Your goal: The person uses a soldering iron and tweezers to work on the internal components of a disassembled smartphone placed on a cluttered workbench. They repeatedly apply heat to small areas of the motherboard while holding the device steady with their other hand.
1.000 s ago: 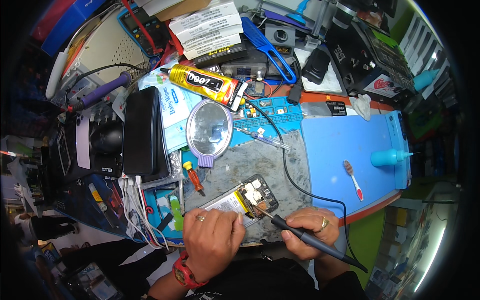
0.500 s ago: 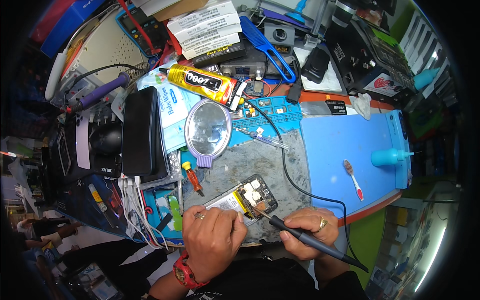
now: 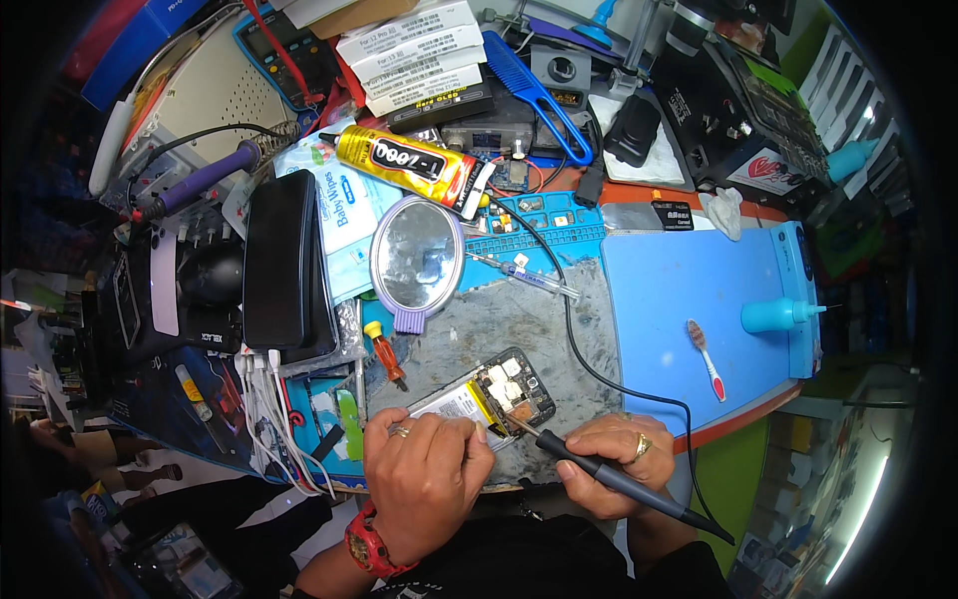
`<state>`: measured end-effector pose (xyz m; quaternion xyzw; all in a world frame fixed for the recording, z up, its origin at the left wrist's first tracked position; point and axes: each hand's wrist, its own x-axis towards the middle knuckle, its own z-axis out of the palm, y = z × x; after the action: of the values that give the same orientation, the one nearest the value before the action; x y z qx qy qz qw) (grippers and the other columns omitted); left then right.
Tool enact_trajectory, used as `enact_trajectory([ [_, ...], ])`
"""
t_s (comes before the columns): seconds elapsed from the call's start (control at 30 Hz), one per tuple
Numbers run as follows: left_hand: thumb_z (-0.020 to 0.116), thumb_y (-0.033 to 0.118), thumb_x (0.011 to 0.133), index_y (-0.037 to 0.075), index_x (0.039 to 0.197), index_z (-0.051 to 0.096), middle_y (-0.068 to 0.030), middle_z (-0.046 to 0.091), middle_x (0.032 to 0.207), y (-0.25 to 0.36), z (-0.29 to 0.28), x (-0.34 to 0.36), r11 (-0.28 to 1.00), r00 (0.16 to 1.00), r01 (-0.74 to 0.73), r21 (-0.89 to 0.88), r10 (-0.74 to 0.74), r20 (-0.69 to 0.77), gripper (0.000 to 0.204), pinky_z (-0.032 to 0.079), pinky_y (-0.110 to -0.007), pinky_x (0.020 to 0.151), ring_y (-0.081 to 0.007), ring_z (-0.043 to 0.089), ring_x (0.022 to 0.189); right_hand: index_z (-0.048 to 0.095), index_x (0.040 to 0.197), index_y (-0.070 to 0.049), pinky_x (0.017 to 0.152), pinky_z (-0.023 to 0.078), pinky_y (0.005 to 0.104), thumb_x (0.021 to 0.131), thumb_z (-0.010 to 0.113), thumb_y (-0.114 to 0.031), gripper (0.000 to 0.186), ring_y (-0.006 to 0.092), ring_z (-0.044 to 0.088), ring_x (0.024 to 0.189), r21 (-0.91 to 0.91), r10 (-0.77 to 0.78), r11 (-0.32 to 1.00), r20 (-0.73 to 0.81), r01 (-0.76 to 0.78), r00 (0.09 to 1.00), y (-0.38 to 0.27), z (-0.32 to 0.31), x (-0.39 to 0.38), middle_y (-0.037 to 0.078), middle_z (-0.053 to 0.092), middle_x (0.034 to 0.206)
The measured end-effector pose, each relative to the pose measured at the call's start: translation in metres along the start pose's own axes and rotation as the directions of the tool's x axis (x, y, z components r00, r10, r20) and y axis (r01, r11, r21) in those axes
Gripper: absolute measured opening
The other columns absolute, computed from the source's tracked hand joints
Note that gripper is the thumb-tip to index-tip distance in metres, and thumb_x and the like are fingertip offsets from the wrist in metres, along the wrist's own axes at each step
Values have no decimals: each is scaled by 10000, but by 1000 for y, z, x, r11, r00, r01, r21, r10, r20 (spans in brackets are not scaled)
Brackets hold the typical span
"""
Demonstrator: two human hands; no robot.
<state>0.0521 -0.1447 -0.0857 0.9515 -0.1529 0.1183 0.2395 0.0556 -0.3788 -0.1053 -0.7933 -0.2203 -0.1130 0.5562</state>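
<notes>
An opened phone (image 3: pixel 514 389) with exposed board and silver battery lies on the worn grey mat (image 3: pixel 504 309). My left hand (image 3: pixel 424 464) is closed on the phone's battery end, fingers curled over it and fingertips partly hidden. My right hand (image 3: pixel 614 464) grips a dark pen-shaped soldering iron (image 3: pixel 634 484), whose thin tip touches the lower part of the board, beside the yellow tape. Its black cable curves across the mat. A small orange screwdriver (image 3: pixel 386 354) lies above my left hand.
Around them are stacked phones (image 3: pixel 279 260), a round mirror (image 3: pixel 414 255), a yellow glue tube (image 3: pixel 399 165), white cables (image 3: pixel 274 419), a blue pad (image 3: pixel 669 299) bearing a toothbrush (image 3: pixel 706 359) and bottle (image 3: pixel 773 314), and a cluttered back row of tools. Another person's legs (image 3: pixel 90 454) show at lower left.
My hands, the iron and the phone are nearly still. At the far lower left, the other person's legs have shifted.
</notes>
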Motion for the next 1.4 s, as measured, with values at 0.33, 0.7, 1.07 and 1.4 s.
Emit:
enact_trajectory([
  [0.33,813,110,861,73,881,715,-47,626,734,1,0,0,1000,1000,10,-4,-10,-3,106,502,-464,921,-242,612,620,705,951,-11,581,615,317,773,862,-53,241,248,782,663,-2,-14,1000,8,14,1000,0,0,2,141,755,753],
  [0.7,826,105,850,71,887,723,-50,634,737,2,0,-1,1000,1000,17,-9,-17,-1,115,497,-481,973,-242,636,657,704,951,-14,576,610,314,768,866,-53,247,247,783,663,3,-19,1000,-4,19,1000,1,1,2,144,757,758],
  [1.07,823,103,850,73,891,722,-51,640,736,0,1,-2,1000,1000,13,-21,-13,-6,114,494,-497,995,-240,635,646,699,968,-23,571,605,312,777,864,-57,255,246,784,660,3,-19,1000,-2,19,1000,1,1,2,147,761,762],
  [1.4,819,106,853,74,886,722,-50,640,739,0,1,-2,1000,1000,18,-18,-18,-4,107,492,-507,1004,-240,629,637,704,959,-26,573,603,312,769,867,-58,252,239,780,660,-10,-5,1000,-11,5,1000,0,1,0,146,764,771],
])
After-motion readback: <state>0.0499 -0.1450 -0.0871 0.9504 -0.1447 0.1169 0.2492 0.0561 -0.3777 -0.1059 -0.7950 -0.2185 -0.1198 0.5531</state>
